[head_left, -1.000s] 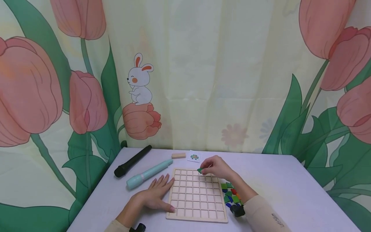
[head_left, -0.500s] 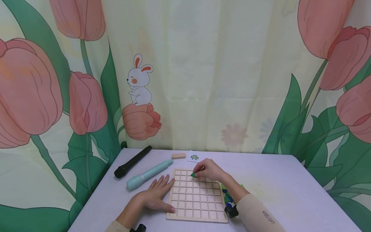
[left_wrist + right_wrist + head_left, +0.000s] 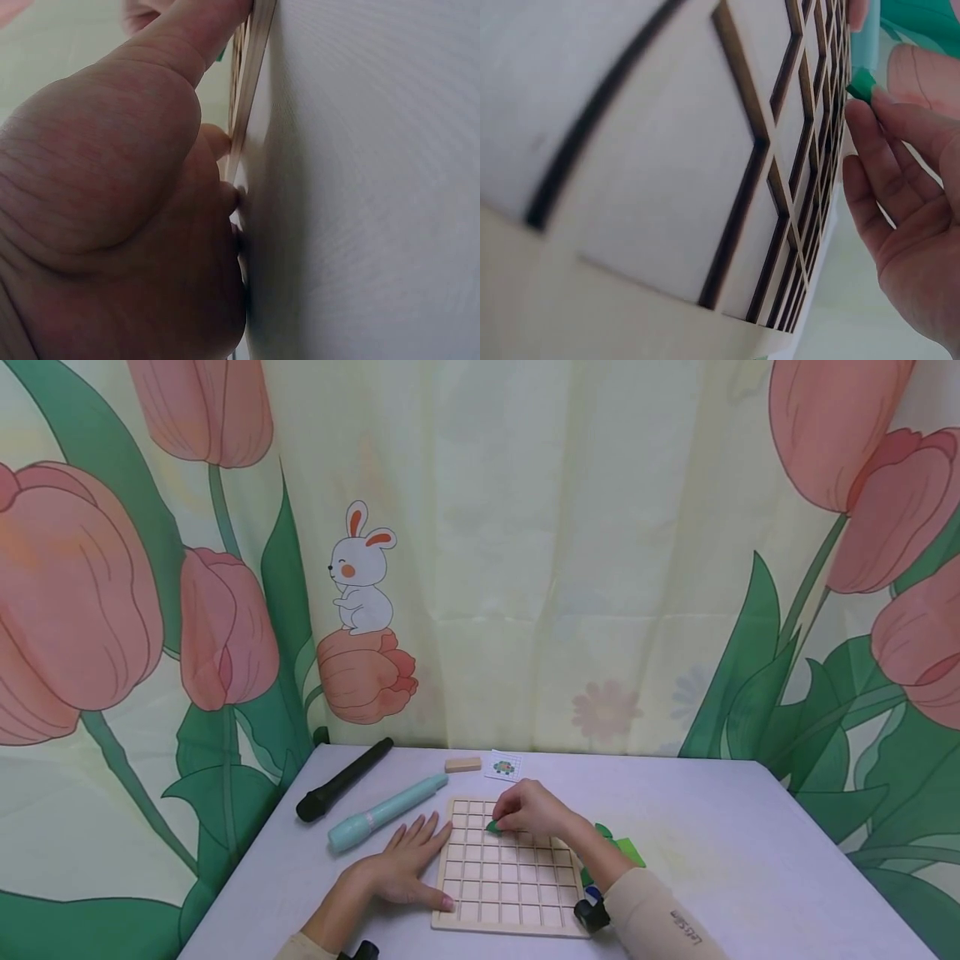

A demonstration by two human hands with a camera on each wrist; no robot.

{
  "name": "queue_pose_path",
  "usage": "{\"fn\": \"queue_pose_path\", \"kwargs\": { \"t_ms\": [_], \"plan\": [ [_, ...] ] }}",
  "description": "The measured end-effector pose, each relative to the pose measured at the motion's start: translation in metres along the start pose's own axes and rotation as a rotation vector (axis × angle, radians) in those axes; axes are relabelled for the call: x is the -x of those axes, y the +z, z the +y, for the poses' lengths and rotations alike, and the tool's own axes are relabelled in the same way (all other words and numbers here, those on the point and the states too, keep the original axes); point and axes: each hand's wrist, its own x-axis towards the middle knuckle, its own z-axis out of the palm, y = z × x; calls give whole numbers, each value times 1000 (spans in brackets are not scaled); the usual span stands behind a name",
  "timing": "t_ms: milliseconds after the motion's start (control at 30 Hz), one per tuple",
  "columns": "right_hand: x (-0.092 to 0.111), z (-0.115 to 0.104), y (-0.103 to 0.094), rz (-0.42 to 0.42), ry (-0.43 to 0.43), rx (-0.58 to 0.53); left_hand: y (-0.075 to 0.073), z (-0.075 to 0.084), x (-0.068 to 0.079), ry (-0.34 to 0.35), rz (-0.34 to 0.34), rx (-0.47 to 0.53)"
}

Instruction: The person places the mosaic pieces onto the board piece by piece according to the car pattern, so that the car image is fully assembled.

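A pale wooden board (image 3: 510, 893) with a raised grid of square cells lies on the white table. My left hand (image 3: 397, 866) spreads its fingers at the board's left side, thumb on the near left corner and fingertips along the edge. In the left wrist view the thumb (image 3: 202, 34) reaches onto the board's rim. My right hand (image 3: 532, 810) pinches a small green tile (image 3: 492, 827) between thumb and finger over the far part of the grid. The right wrist view shows the tile (image 3: 861, 85) right at the grid's surface, its other fingers loosely bent.
Several coloured tiles (image 3: 630, 852) lie right of the board, partly hidden by the right forearm. Behind the board are a small wooden block (image 3: 462, 764) and a picture card (image 3: 503, 766). A black microphone (image 3: 341, 781) and a teal stick-like thing (image 3: 386, 812) lie at the left.
My right hand has moved left and nearer to me with the green tile, from the board's far edge to over its cells. The left hand has stayed in place.
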Motion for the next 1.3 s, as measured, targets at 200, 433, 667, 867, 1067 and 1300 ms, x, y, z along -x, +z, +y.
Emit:
{"fn": "queue_pose_path", "kwargs": {
  "t_ms": [200, 433, 667, 867, 1067, 1300],
  "plan": [
    [-1, -3, 3, -25, 17, 15, -1, 1, 0, -6, -5, 4],
    [-1, -7, 5, -77, 31, 17, 0, 0, 0, -5, -2, 6],
    [0, -10, 7, -82, 50, 48, -2, 3, 2, -4, -4, 20],
    [0, -13, 9, -84, 36, 82, -2, 2, 1, -7, -4, 10],
    [2, -15, 8, -74, 25, 137, -1, 0, 1, -5, -6, -9],
    [16, -15, -6, 46, 18, 145, -2, 2, 2, 1, 0, -13]
  ]
}}
